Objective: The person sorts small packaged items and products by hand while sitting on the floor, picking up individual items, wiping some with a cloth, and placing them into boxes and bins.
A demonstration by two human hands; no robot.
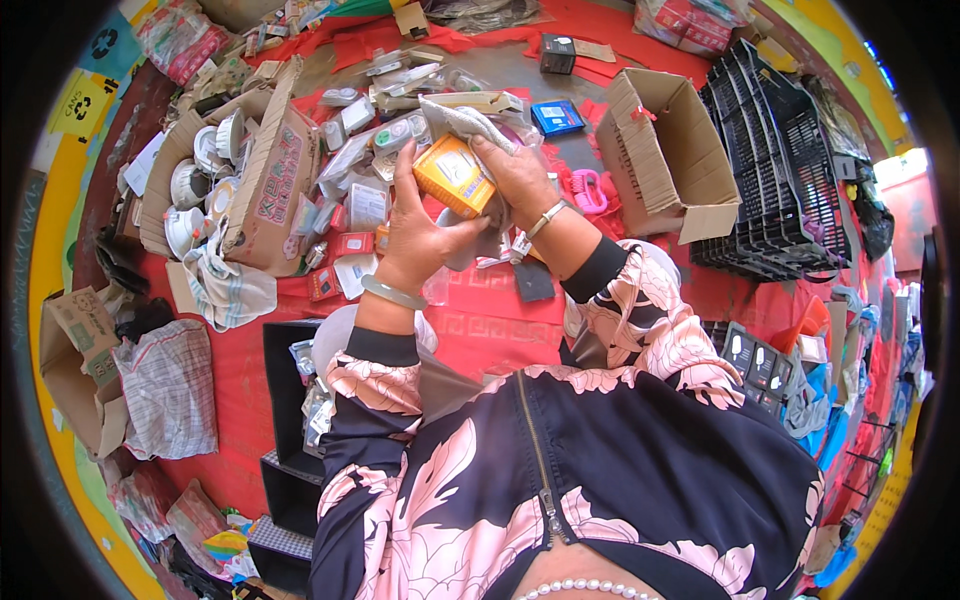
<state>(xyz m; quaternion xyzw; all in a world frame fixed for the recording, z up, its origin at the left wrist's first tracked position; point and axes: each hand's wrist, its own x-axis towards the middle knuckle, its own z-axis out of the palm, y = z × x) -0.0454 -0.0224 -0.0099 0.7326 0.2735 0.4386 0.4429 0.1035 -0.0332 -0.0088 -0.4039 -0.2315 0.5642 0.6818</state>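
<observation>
A small yellow-orange box (455,178) with a pale panel on its face is held up in front of me, tilted. My left hand (415,235) grips it from the left, thumb under its lower edge and fingers along its side. On the other side, my right hand (515,185) is closed on a pale grey cloth (468,122), which lies against the box's upper right side. Whether the right fingers also press on the box is partly hidden. Below the hands, a heap of small packaged goods (368,205) and red boxes (355,243) lies on the red covering.
A carton (270,200) of white round fixtures stands at the left, an open cardboard box (665,150) at the right. Beyond that leans a black plastic crate (775,160). A blue package (557,118) and a pink coiled item (588,192) lie nearby. A checked bag (168,390) sits lower left.
</observation>
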